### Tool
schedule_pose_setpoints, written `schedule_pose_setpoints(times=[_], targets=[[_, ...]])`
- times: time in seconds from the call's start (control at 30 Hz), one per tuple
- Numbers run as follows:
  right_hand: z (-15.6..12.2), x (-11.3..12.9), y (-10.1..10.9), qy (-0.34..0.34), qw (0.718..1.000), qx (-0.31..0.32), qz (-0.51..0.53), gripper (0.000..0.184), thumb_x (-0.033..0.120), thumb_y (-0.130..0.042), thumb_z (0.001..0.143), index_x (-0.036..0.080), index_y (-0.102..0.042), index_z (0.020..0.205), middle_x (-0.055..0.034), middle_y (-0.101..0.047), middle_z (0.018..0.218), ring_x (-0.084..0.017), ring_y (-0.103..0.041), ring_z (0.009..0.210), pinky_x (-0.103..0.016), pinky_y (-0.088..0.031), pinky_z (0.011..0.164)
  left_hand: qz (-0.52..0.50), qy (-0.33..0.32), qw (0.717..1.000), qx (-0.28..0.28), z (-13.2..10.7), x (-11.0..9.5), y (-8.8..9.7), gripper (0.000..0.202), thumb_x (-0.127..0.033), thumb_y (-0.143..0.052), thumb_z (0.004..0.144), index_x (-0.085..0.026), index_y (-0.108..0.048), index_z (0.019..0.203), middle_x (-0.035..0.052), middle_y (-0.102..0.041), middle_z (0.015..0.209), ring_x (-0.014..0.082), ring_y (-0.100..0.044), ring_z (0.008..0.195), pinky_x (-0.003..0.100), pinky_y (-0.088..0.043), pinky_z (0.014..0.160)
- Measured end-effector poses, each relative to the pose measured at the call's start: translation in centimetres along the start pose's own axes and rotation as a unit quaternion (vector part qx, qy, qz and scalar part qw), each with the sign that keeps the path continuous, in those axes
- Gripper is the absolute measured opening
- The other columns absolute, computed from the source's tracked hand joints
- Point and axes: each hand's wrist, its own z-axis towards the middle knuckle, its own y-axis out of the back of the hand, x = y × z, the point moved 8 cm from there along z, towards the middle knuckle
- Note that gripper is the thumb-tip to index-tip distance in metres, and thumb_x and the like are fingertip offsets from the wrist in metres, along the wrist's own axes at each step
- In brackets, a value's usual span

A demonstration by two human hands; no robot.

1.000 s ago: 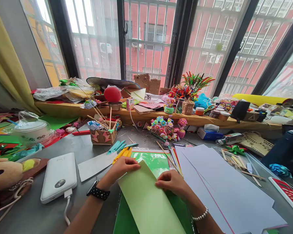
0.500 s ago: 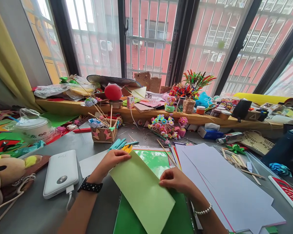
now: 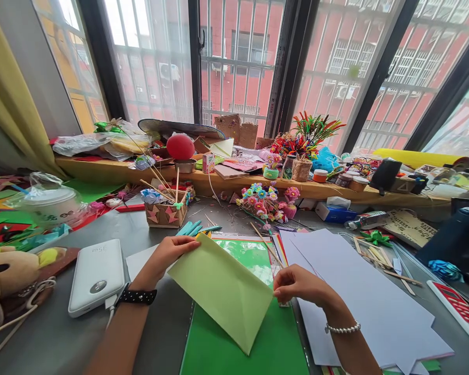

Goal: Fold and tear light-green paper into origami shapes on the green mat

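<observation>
A light green sheet of paper (image 3: 224, 294), with a faint crease near its right end, is held tilted over a dark green plastic-covered folder (image 3: 242, 349). My left hand (image 3: 177, 252), with a black dotted band on the wrist, pinches the sheet's upper left corner. At the sheet's right corner, my right hand (image 3: 297, 285) has its thumb and fingers closed on the edge. Just past the left fingertips lie teal paper strips (image 3: 191, 228). White sheets of paper (image 3: 359, 297) are stacked to the right of the folder.
A white power bank (image 3: 97, 278) with a cable lies on the left. Behind stand a small craft box (image 3: 167, 211) with sticks and a bunch of yarn-like flowers (image 3: 261, 200). A red and white calculator (image 3: 459, 310) is at far right. The cluttered sill (image 3: 238, 182) runs below the windows.
Both hands have moved apart, the left slightly leftward and up. My right hand has shifted right to the sheet's corner. The sheet has turned, its lower end rising.
</observation>
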Motion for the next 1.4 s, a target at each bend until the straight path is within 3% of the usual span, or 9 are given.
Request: schedule_pose_setpoints(times=[0.27,0.43,0.53,0.63,0.73,0.87,1.03,1.2,1.4], targets=[[-2.0,2.8,2.1,0.074,0.996,-0.038,0.039,0.037,0.037,-0.064,0.062,0.016,-0.06,0.093,-0.007,-0.063,0.089,-0.019,-0.056,0.086,-0.03,-0.041,0.077,-0.015,0.001,1.0,0.012,0.0,-0.1,-0.2,0.034,-0.044,-0.064,0.057,-0.014,-0.065,0.073,0.0025,-0.062,0.067,0.0148,-0.053,0.06,0.022,-0.036,0.051],[-0.4,2.4,-0.9,0.065,0.996,-0.028,0.051,0.034,0.038,-0.062,0.065,0.016,-0.06,0.092,-0.005,-0.062,0.086,-0.016,-0.057,0.077,-0.026,-0.043,0.066,0.007,-0.007,0.999,0.046,0.0,-0.3,-2.1,0.033,-0.044,-0.064,0.057,-0.014,-0.065,0.069,0.0041,-0.062,0.066,0.017,-0.055,0.061,0.023,-0.037,0.052],[0.8,1.5,-2.9,0.047,0.999,0.01,0.023,0.023,0.032,-0.067,0.059,0.014,-0.062,0.073,-0.001,-0.062,0.072,-0.014,-0.056,0.065,-0.021,-0.04,0.055,0.0,-0.012,0.998,0.059,0.1,-0.4,-2.9,0.034,-0.044,-0.065,0.056,-0.013,-0.065,0.07,0.0051,-0.063,0.067,0.0189,-0.057,0.063,0.025,-0.04,0.055],[1.2,1.1,-1.9,0.042,0.998,-0.043,0.031,0.022,0.032,-0.066,0.06,0.012,-0.062,0.066,-0.0001,-0.06,0.062,-0.013,-0.054,0.058,-0.021,-0.038,0.05,-0.078,-0.02,0.996,0.033,0.3,-0.4,-2.3,0.038,-0.044,-0.063,0.059,-0.015,-0.063,0.084,0.0063,-0.065,0.08,0.0202,-0.059,0.073,0.028,-0.044,0.065],[1.0,1.4,0.3,0.077,0.979,-0.14,0.127,0.029,0.034,-0.066,0.06,0.012,-0.062,0.078,-0.0036,-0.064,0.073,-0.016,-0.057,0.063,-0.025,-0.042,0.055,-0.191,-0.036,0.981,0.017,0.5,-0.4,-2.3,0.044,-0.046,-0.061,0.062,-0.017,-0.058,0.095,0.0065,-0.064,0.091,0.0197,-0.059,0.083,0.031,-0.044,0.076],[0.6,1.7,1.6,0.137,0.938,-0.227,0.225,0.031,0.035,-0.065,0.062,0.014,-0.062,0.084,-0.0052,-0.066,0.079,-0.017,-0.059,0.069,-0.027,-0.045,0.062,-0.184,-0.009,0.977,0.108,0.2,0.3,-6.6,0.044,-0.044,-0.068,0.054,-0.014,-0.06,0.087,0.0063,-0.065,0.083,0.0191,-0.06,0.076,0.031,-0.045,0.073],[0.8,1.6,1.0,0.152,0.925,-0.246,0.246,0.032,0.037,-0.065,0.063,0.015,-0.062,0.085,-0.0052,-0.067,0.081,-0.019,-0.06,0.071,-0.03,-0.047,0.064,-0.098,-0.028,0.976,0.191,-1.2,0.8,-11.7,0.03,-0.038,-0.067,0.054,-0.013,-0.06,0.069,-0.0008,-0.06,0.065,0.0129,-0.056,0.061,0.025,-0.044,0.06],[0.8,1.8,0.7,0.145,0.932,-0.233,0.237,0.033,0.037,-0.065,0.062,0.014,-0.062,0.086,-0.006,-0.067,0.083,-0.02,-0.061,0.072,-0.03,-0.048,0.064,-0.046,-0.029,0.986,0.155,-1.1,1.5,-11.6,0.027,-0.037,-0.065,0.056,-0.013,-0.053,0.055,-0.005,-0.051,0.051,0.0104,-0.051,0.05,0.022,-0.042,0.051],[1.3,1.1,0.0,0.099,0.955,-0.193,0.201,0.033,0.034,-0.068,0.06,0.013,-0.063,0.084,-0.0062,-0.068,0.076,-0.02,-0.062,0.068,-0.029,-0.048,0.06,-0.053,-0.012,0.986,0.161,-0.9,1.9,-11.4,0.028,-0.039,-0.064,0.056,-0.013,-0.055,0.056,-0.0038,-0.052,0.053,0.0122,-0.053,0.054,0.025,-0.045,0.056]])
